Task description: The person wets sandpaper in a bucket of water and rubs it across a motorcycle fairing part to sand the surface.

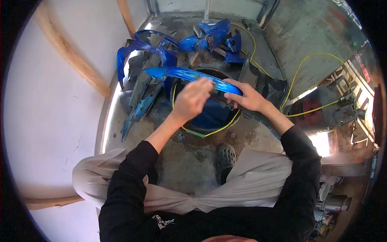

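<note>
A long, narrow, curved blue plastic body panel (168, 72) with a paler flame-like pattern lies level in front of me, over a round black tub (221, 74). My right hand (250, 97) grips the panel's right end, thumb on the near side. Fingers closed, my left hand (191, 101) presses against the panel's middle from the near side. Whatever it holds is hidden, and its fingertips are slightly blurred. Dark bluish liquid (211, 115) shows inside the tub below.
Several blue and dark body panels (211, 36) lie on the floor beyond and left of the tub. A yellow hose (223, 128) loops around the tub and runs right to a dark cylindrical tank (318, 111). Cans (336, 203) stand at lower right. A white wall (52, 113) rises left.
</note>
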`<state>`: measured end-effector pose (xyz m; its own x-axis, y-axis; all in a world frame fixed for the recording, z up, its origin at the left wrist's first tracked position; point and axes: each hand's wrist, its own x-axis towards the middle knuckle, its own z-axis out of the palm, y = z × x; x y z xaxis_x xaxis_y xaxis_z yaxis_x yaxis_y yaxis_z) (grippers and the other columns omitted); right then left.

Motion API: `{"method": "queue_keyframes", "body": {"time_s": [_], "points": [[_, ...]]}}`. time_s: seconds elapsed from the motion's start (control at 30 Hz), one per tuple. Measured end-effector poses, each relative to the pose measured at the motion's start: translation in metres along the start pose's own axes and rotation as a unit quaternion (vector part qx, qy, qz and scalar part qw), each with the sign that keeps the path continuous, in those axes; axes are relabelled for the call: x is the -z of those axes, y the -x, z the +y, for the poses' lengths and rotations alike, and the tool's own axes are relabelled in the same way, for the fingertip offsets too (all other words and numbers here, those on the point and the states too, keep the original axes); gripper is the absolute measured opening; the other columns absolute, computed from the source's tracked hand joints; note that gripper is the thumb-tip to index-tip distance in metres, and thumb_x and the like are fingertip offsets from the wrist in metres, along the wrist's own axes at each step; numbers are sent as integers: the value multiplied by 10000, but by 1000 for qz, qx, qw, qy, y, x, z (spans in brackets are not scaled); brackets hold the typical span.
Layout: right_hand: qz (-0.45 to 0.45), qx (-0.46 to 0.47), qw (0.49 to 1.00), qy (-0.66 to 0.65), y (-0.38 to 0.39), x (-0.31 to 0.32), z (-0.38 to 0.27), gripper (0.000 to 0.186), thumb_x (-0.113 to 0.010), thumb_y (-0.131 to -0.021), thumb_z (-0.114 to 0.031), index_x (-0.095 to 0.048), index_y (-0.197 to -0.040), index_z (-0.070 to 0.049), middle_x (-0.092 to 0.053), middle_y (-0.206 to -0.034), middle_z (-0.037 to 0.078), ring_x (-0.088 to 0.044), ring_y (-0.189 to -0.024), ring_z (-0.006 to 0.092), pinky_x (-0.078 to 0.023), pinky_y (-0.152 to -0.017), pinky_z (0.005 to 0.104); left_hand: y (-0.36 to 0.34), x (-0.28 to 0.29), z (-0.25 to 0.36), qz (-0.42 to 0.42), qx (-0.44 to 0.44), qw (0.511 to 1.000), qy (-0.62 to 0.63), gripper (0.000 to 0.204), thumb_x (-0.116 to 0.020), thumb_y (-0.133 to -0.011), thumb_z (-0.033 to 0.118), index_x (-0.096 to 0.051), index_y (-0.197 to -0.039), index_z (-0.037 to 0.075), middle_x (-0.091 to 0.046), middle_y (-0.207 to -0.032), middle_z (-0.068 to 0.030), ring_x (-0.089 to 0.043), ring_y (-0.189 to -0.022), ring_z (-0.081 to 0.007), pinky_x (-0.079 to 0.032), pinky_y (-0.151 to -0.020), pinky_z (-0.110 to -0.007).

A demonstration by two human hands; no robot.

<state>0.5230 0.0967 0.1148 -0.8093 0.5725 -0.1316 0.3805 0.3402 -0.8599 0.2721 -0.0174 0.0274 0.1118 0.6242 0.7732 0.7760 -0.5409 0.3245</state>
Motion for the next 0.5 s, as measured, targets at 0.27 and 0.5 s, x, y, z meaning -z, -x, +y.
{"method": "queue_keyframes", "body": {"time_s": [0.27,0.5], "points": [[-38,31,997,60,7,-13,1,746,-767,-1027,-271,-438,-1665,-66,-763,-926,86,-704,-709,144,-583,-677,325,9,-16,21,47,28,998,21,294,-710,-1019,100,-743,-1292,-3,-751,-1352,-179,-683,-1315,-393,-526,-1129,-495],[-53,50,995,75,-1,-22,-5,818,-783,-1008,-250,-385,-1689,-35,-765,-928,110,-716,-721,164,-593,-693,341,36,-11,-20,171,205,961,-78,258,-628,-1075,83,-754,-1277,-14,-756,-1339,-212,-697,-1298,-403,-545,-1110,-484]]}}
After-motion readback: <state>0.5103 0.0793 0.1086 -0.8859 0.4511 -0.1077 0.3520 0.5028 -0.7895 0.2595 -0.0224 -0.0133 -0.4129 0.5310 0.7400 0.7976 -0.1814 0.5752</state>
